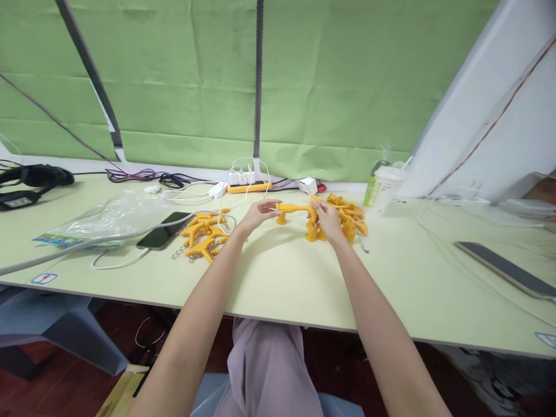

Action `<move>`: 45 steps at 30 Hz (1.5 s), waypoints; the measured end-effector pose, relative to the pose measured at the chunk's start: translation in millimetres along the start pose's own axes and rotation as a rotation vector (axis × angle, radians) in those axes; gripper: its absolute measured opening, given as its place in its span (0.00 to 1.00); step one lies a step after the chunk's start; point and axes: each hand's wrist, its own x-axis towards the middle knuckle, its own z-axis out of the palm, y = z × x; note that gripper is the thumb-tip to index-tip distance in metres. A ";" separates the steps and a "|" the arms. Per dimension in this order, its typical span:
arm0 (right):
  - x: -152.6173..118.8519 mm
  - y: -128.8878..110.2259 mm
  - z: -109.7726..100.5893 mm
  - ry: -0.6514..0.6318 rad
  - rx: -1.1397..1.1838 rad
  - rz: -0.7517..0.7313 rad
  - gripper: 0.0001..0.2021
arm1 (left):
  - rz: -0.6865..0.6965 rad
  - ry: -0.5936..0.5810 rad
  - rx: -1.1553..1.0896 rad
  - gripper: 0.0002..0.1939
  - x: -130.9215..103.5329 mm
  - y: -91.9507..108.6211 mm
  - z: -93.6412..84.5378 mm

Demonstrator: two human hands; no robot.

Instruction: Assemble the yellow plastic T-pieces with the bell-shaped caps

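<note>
A yellow plastic corkscrew [295, 207] is held level above the table, its flared end to the left and its cross handle to the right. My right hand [326, 219] is closed round the handle end. At the flared end, my left hand [260, 214] has its thumb and fingers closed on the rim. Just below stands a small yellow flared piece [281, 219] on the table. Beside my right hand lies a heap of yellow corkscrew parts [347, 211], partly hidden by it. Left of my left wrist is a pile of yellow handles with metal spirals [202, 246].
A black phone [163, 231] on a white cable and a clear plastic bag [117, 217] lie to the left. Behind are a power strip [249, 186] and cables. A white cup [384, 188] stands back right; another phone [506, 267] lies far right.
</note>
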 end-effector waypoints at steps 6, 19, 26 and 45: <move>-0.7 -1.5 1.4 0.009 -0.010 -0.003 0.23 | 0.022 -0.020 -0.057 0.27 1.3 -5.2 -3.9; -2.3 -5.1 3.4 0.021 -0.124 -0.091 0.23 | -0.095 0.057 -0.103 0.21 1.8 -7.0 -6.5; -6.1 -8.9 6.8 0.015 -0.187 -0.136 0.22 | -0.075 -0.007 -0.108 0.15 5.2 -12.8 -6.3; -11.9 -15.4 18.0 0.009 -0.307 -0.239 0.16 | -0.161 0.067 0.061 0.29 2.8 -6.0 -3.3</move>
